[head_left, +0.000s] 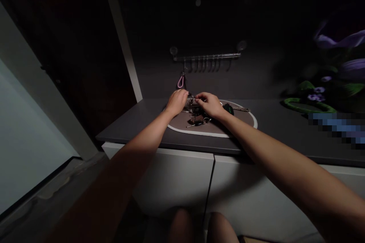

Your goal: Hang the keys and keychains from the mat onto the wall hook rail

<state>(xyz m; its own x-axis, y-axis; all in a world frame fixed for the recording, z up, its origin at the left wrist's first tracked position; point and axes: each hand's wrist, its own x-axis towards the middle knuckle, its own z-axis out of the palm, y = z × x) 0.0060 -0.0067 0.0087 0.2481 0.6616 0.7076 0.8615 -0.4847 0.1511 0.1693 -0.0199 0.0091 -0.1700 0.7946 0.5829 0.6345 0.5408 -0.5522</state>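
My left hand (176, 102) is closed, its fingertips pinching a metal key ring (191, 100) above the back of an oval brown mat with a white rim (205, 134). Just to the right, my right hand (210, 104) has its thumb and fingers drawn together beside the ring. Whatever lies in that pinch is too small to make out. Below both hands, a bunch of keys (196, 123) with rings rests on the mat. A dark bundle (228, 109) and a chain-like strip (242, 109) lie right of my right hand.
A clear rail (208, 57) with several hooks is fixed to the dark wall. From its left end hangs a pink loop strap (180, 81). Purple flowers (316, 95) and a green ring (293, 106) stand at right on the grey counter (128, 121), above white cabinet doors (176, 174).
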